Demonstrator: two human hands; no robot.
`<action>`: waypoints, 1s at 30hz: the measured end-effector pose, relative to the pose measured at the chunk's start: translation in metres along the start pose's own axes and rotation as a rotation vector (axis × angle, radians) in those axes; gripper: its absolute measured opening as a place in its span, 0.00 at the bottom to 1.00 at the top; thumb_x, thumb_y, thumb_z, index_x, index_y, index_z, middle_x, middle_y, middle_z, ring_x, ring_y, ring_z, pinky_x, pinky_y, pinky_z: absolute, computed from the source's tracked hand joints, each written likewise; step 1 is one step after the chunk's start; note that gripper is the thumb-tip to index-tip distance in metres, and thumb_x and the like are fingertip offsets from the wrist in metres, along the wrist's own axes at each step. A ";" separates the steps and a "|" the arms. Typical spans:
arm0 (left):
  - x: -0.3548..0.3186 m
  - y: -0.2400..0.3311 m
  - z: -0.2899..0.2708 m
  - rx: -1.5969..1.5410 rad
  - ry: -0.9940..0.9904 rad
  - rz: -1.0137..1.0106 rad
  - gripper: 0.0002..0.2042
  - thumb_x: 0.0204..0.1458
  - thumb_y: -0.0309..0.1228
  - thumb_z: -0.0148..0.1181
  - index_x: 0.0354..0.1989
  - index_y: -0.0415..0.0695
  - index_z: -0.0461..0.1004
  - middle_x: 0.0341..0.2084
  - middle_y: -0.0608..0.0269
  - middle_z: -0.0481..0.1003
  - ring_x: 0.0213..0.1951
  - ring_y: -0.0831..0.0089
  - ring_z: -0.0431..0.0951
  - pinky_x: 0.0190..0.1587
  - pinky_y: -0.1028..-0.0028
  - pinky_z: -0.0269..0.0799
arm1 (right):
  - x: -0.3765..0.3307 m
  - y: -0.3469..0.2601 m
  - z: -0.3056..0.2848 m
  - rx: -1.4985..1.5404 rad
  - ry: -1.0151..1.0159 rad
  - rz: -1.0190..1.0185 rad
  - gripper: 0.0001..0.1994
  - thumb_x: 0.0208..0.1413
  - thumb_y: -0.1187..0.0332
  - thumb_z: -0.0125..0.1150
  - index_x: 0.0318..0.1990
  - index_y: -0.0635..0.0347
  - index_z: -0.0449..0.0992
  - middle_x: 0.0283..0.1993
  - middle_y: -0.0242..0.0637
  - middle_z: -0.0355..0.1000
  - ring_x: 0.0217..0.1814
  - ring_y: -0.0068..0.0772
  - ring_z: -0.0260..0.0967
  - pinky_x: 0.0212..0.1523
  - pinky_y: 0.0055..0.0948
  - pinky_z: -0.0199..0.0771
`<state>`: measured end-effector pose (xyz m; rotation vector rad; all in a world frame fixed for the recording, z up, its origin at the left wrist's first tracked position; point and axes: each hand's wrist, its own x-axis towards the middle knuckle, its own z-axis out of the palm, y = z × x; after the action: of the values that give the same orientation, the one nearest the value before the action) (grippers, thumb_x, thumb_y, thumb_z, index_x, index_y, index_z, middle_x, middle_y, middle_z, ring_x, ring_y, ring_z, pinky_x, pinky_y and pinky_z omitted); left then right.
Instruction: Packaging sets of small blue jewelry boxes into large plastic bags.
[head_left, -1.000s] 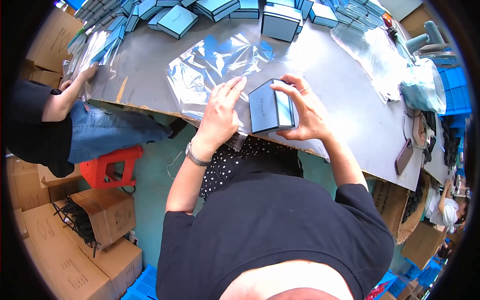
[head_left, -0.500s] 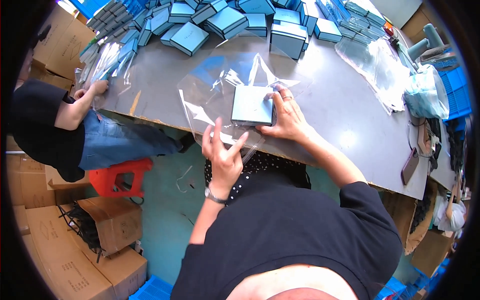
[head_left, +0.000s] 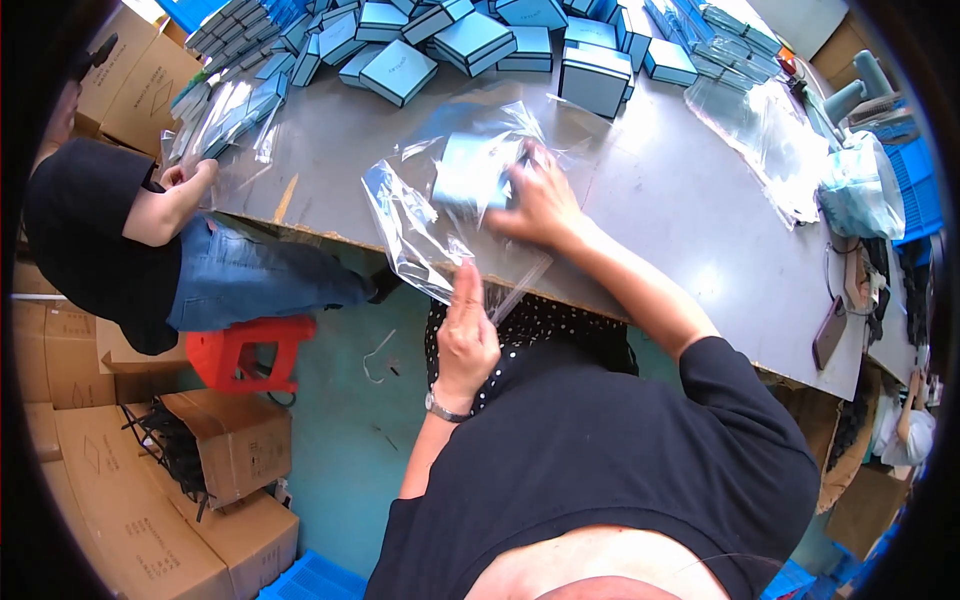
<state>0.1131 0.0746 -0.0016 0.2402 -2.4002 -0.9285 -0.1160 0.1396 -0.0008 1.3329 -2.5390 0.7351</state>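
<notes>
A light-blue flat box point(head_left: 465, 172) lies on the table under or inside a clear plastic bag point(head_left: 407, 232); glare hides which. My right hand point(head_left: 545, 205) is at the box's right side, thumb near its front edge and fingers along its right edge, somewhat blurred by motion. At the table's near edge, my left hand point(head_left: 467, 340) has its fingers close together on the near edge of the bag. The bag is crumpled and shiny between both hands.
Many light-blue boxes point(head_left: 470, 42) are heaped along the far side. Clear plastic sheets point(head_left: 755, 140) and a phone point(head_left: 828, 333) lie to the right. At left, a person point(head_left: 110, 240) handles wrapped boxes beside a red stool point(head_left: 235, 357). Cartons point(head_left: 150, 500) stand on the floor.
My right hand and the box have moved away from me and slightly left. My left hand's spread fingers have come together on the bag, which is now more crumpled.
</notes>
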 end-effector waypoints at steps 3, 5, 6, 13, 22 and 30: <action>-0.014 0.010 0.002 -0.014 -0.101 0.157 0.36 0.41 0.11 0.50 0.67 0.36 0.59 0.68 0.51 0.57 0.59 0.53 0.71 0.52 0.66 0.76 | 0.036 -0.002 0.001 0.003 -0.011 0.231 0.38 0.45 0.50 0.68 0.63 0.60 0.67 0.65 0.72 0.54 0.64 0.68 0.61 0.60 0.46 0.68; -0.016 0.010 0.003 -0.098 -0.157 0.089 0.36 0.41 0.11 0.50 0.66 0.36 0.60 0.68 0.53 0.58 0.56 0.53 0.73 0.49 0.67 0.77 | 0.035 -0.006 0.012 0.021 -0.012 0.144 0.36 0.47 0.52 0.66 0.62 0.62 0.67 0.65 0.71 0.54 0.62 0.67 0.63 0.59 0.45 0.69; -0.016 0.009 0.002 -0.131 -0.182 0.068 0.36 0.41 0.11 0.50 0.66 0.36 0.61 0.68 0.54 0.58 0.56 0.53 0.74 0.49 0.67 0.77 | 0.034 -0.008 0.019 0.035 -0.009 0.067 0.34 0.49 0.54 0.65 0.61 0.63 0.67 0.66 0.70 0.54 0.60 0.67 0.64 0.58 0.43 0.70; 0.003 0.021 -0.001 -0.172 -0.152 0.119 0.35 0.42 0.11 0.49 0.66 0.36 0.59 0.68 0.52 0.58 0.58 0.52 0.71 0.50 0.66 0.77 | 0.070 -0.010 0.046 0.045 0.063 0.074 0.28 0.54 0.76 0.52 0.64 0.72 0.57 0.70 0.68 0.45 0.44 0.59 0.75 0.45 0.47 0.77; 0.001 0.006 -0.006 -0.137 0.002 -0.028 0.35 0.44 0.11 0.47 0.67 0.36 0.59 0.69 0.49 0.55 0.53 0.54 0.77 0.36 0.71 0.76 | 0.045 0.044 -0.093 0.524 -0.079 -0.339 0.05 0.52 0.70 0.67 0.36 0.58 0.84 0.34 0.35 0.80 0.37 0.32 0.78 0.42 0.27 0.76; 0.006 0.012 -0.017 -0.075 -0.010 -0.121 0.38 0.42 0.12 0.49 0.68 0.38 0.57 0.70 0.53 0.55 0.40 0.60 0.81 0.30 0.73 0.74 | 0.044 0.148 -0.066 -0.283 0.145 -0.099 0.32 0.40 0.52 0.70 0.57 0.42 0.71 0.57 0.43 0.67 0.60 0.50 0.63 0.64 0.46 0.60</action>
<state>0.1178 0.0712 0.0194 0.3559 -2.3761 -1.0738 -0.2663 0.2113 0.0216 1.2506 -2.3398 0.4180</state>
